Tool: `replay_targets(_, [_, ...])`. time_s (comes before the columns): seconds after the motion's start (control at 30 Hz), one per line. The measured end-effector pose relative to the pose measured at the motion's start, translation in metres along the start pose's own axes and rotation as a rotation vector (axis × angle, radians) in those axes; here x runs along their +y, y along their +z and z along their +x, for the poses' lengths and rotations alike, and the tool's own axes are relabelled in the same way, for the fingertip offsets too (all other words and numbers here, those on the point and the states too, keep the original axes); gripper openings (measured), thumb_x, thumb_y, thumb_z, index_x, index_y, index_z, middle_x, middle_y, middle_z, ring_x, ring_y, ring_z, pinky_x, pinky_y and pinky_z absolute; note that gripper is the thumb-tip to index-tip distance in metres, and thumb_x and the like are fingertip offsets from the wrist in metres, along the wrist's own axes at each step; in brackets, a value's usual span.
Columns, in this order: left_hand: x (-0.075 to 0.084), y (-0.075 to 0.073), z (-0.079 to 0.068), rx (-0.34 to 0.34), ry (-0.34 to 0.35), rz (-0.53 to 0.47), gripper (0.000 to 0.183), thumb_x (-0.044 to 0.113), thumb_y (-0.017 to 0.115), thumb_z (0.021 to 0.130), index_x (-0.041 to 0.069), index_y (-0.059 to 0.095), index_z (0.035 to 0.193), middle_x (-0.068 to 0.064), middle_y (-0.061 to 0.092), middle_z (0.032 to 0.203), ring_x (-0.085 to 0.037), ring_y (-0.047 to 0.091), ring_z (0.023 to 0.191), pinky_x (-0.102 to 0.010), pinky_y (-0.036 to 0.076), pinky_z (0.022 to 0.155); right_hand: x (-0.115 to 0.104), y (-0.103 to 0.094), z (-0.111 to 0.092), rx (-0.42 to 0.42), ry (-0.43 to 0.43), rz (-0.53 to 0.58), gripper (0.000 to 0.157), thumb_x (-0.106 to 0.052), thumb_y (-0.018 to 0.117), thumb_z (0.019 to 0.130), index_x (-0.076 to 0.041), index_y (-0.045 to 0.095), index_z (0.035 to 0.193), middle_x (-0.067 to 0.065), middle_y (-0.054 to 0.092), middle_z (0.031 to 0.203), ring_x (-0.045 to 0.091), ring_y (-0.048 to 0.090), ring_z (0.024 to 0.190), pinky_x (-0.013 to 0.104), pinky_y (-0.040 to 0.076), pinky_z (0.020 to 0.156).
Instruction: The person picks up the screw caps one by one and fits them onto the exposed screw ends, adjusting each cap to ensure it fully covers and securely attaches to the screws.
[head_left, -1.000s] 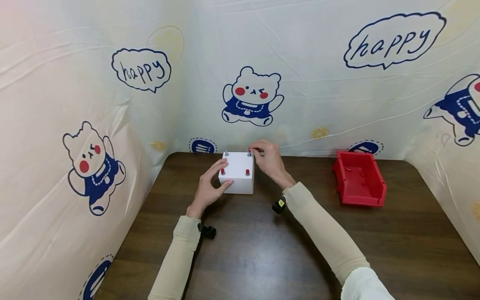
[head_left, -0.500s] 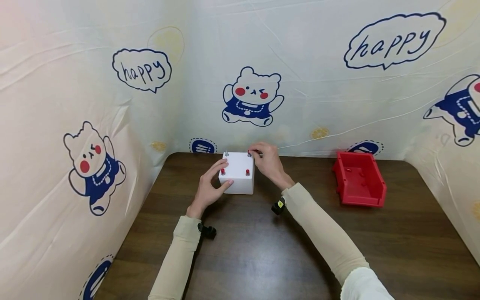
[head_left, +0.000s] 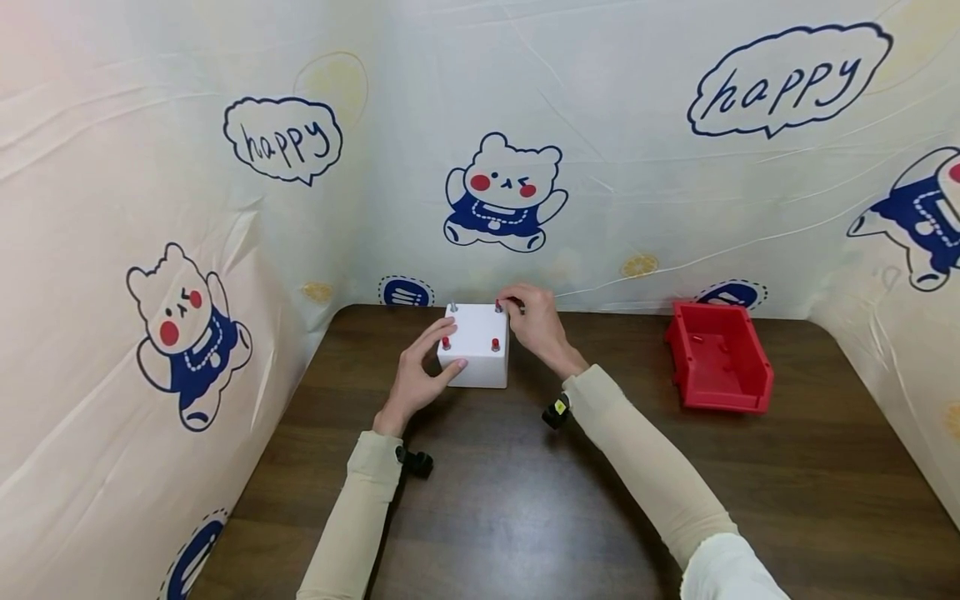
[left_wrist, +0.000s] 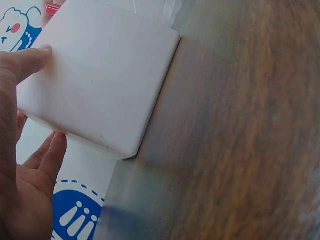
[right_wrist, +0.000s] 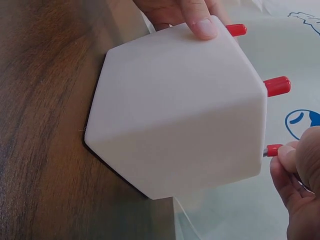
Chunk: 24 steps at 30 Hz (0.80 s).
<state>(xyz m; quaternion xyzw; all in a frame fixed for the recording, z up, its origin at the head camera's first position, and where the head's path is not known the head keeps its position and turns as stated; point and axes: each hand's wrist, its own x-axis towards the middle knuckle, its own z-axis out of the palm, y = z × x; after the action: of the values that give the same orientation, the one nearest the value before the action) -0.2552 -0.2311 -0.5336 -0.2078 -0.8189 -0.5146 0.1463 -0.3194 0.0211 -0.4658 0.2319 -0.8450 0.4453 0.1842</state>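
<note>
A white box (head_left: 476, 327) stands near the table's back edge with a metal post at each top corner. Red caps cover both near posts, the left cap (head_left: 446, 342) and the right cap (head_left: 495, 344). Bare metal shows on the back left post (head_left: 453, 307). My left hand (head_left: 420, 375) grips the box from its left side, thumb on the front face and fingers along the left. At the back right corner, my right hand (head_left: 538, 323) pinches another red cap (right_wrist: 272, 150) between thumb and fingertips. In the right wrist view, a short length of metal shows between that cap and the box.
A red plastic bin (head_left: 723, 367) stands on the brown wooden table (head_left: 510, 492) to the right, with a few small red pieces (head_left: 699, 339) inside. A printed cloth (head_left: 630, 175) hangs behind the table and along both sides.
The right hand stays at the back right post, its fingertips shifting slightly around the red cap. The left hand and the box have not visibly moved.
</note>
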Motion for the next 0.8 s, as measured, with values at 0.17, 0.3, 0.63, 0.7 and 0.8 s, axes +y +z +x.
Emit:
replay_targets(0.17, [-0.0001, 0.0026, 0.0004, 0.002, 0.013, -0.002, 0.059, 0.017, 0.085, 0.093, 0.025, 0.064, 0.147, 0.002, 0.053, 0.162, -0.024, 0.048, 0.151, -0.06, 0.043, 0.12, 0.0003, -0.0008, -0.0024, 0.0, 0.033, 0.014, 0.014, -0.001, 0.068, 0.103, -0.004, 0.081, 0.105, 0.012, 0.079, 0.103, 0.025, 0.074, 0.092, 0.04, 0.065, 0.083])
replay_targets(0.3, [0.0011, 0.0039, 0.0006, -0.004, 0.017, -0.006, 0.059, 0.018, 0.085, 0.093, 0.025, 0.064, 0.148, 0.003, 0.053, 0.162, -0.023, 0.048, 0.151, -0.059, 0.043, 0.12, 0.0011, -0.002, -0.0034, 0.009, 0.037, 0.016, 0.013, -0.002, 0.069, 0.102, -0.004, 0.081, 0.104, 0.011, 0.079, 0.102, 0.025, 0.074, 0.092, 0.041, 0.065, 0.083])
replay_targets(0.63, [0.0025, 0.001, 0.0006, -0.001, 0.006, 0.004, 0.058, 0.017, 0.084, 0.093, 0.026, 0.064, 0.147, 0.005, 0.052, 0.163, -0.023, 0.048, 0.151, -0.06, 0.043, 0.12, 0.0002, -0.0012, -0.0003, -0.024, -0.01, -0.039, 0.016, 0.002, 0.066, 0.102, 0.0, 0.081, 0.105, 0.012, 0.079, 0.103, 0.026, 0.075, 0.093, 0.039, 0.065, 0.083])
replay_targets(0.7, [0.0032, 0.0004, -0.0001, -0.003, -0.001, 0.005, 0.058, 0.018, 0.084, 0.093, 0.026, 0.064, 0.147, 0.005, 0.052, 0.163, -0.024, 0.048, 0.151, -0.06, 0.043, 0.12, -0.0003, -0.0007, -0.0001, -0.029, -0.024, -0.059, 0.016, 0.004, 0.066, 0.102, 0.0, 0.081, 0.105, 0.013, 0.079, 0.103, 0.026, 0.075, 0.093, 0.039, 0.065, 0.084])
replay_targets(0.8, [0.0033, -0.0005, -0.001, -0.004, -0.008, -0.003, 0.058, 0.018, 0.084, 0.094, 0.025, 0.064, 0.147, 0.003, 0.052, 0.163, -0.024, 0.048, 0.151, -0.061, 0.043, 0.12, -0.0016, -0.0003, 0.0004, -0.041, -0.035, -0.073, 0.015, 0.004, 0.066, 0.102, 0.0, 0.081, 0.105, 0.013, 0.079, 0.104, 0.026, 0.075, 0.093, 0.039, 0.066, 0.084])
